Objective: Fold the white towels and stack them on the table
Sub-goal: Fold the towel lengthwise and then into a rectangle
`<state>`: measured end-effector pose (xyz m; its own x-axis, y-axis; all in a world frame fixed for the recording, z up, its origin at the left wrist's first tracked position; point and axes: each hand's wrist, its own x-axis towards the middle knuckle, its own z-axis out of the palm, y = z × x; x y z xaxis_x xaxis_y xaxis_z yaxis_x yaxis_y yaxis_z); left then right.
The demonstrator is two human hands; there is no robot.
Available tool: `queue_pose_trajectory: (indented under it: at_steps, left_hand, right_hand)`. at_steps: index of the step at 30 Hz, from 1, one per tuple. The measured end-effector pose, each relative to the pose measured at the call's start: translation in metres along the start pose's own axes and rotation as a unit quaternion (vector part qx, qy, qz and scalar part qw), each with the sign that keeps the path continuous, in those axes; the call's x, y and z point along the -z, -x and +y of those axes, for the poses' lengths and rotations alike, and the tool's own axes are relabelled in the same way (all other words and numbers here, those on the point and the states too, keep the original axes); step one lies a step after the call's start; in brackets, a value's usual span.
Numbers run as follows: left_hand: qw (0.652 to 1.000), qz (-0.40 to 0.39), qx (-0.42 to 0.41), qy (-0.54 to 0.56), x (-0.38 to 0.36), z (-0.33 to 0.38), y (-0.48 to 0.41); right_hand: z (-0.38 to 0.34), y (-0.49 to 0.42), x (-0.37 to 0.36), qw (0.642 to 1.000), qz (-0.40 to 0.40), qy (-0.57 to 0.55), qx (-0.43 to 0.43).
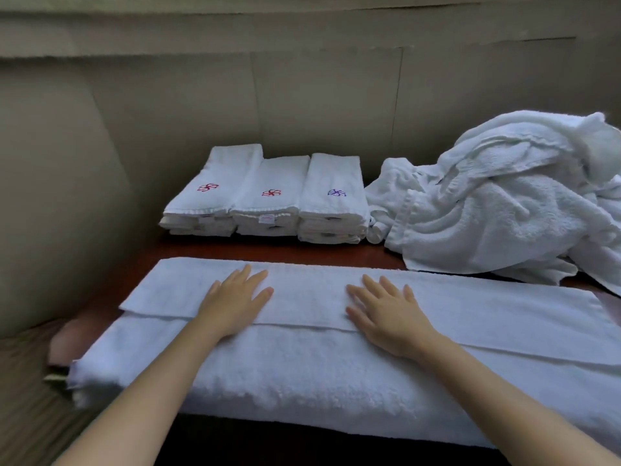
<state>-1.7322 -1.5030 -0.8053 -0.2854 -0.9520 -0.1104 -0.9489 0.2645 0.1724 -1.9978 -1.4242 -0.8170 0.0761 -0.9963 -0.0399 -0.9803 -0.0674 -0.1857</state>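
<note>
A long white towel (312,368) lies folded lengthwise across the near side of the table, its upper flap ending in an edge that runs left to right. My left hand (235,299) and my right hand (383,309) both press flat on that flap, fingers straight and spread, about a hand's width apart. At the back stand three stacks of folded white towels (268,196) side by side, two with a red embroidered mark on top and one with a purple mark. A heap of unfolded white towels (504,203) fills the back right.
The dark red-brown table (268,248) shows as a strip between the flat towel and the stacks. A beige wall (302,102) rises right behind them. At the left lies a beige cushion or bedding (30,381) beside the table's corner.
</note>
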Motion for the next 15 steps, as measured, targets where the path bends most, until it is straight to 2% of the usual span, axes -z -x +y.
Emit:
queue_pose_trajectory:
  at_steps: [5,8,10,12,13,15]
  left_hand:
    - [0.996,0.044,0.073,0.013,0.005,-0.07,0.012]
    - [0.991,0.098,0.082,0.036,0.004,-0.083,0.023]
    - [0.99,0.129,0.027,0.043,0.0,-0.076,0.036]
    - [0.987,0.14,-0.075,0.034,-0.007,-0.065,0.056]
    - [0.983,0.138,-0.12,0.024,-0.012,-0.062,0.067]
    - [0.978,0.124,-0.165,0.017,-0.018,-0.062,0.084]
  right_hand:
    - [-0.002,-0.01,-0.001,1.0,-0.007,-0.002,-0.009]
    - [-0.004,-0.01,-0.003,1.0,0.028,-0.006,-0.01]
    - [-0.007,-0.006,-0.002,0.993,0.109,-0.012,0.041]
    - [-0.01,-0.004,-0.003,0.972,0.188,-0.021,0.136]
    - [-0.01,-0.003,-0.005,0.963,0.209,-0.018,0.17]
    - [-0.008,-0.007,-0.005,0.96,0.202,-0.025,0.19]
